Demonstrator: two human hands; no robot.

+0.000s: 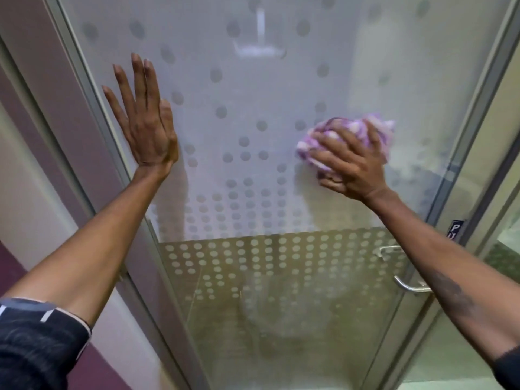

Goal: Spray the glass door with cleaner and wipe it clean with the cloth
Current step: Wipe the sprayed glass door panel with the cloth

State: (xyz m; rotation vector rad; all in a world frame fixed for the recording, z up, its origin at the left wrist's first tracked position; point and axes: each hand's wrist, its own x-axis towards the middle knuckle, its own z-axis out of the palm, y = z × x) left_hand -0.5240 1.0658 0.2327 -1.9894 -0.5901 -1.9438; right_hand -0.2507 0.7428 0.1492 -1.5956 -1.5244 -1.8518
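Both hands were up on the frosted, dotted glass door (253, 108): the left hand (146, 122) lay flat near the metal frame (92, 88), fingers (140, 77) spread and empty, while the right hand (351, 164) pressed a bunched purple-and-white cloth (337, 133) against the pane, fingers curled over it, above the door handle (408, 287).

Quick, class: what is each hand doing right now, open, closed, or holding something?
Left hand: open, flat against the glass door, holding nothing.
Right hand: closed on the bunched purple and white cloth, pressing it to the glass.
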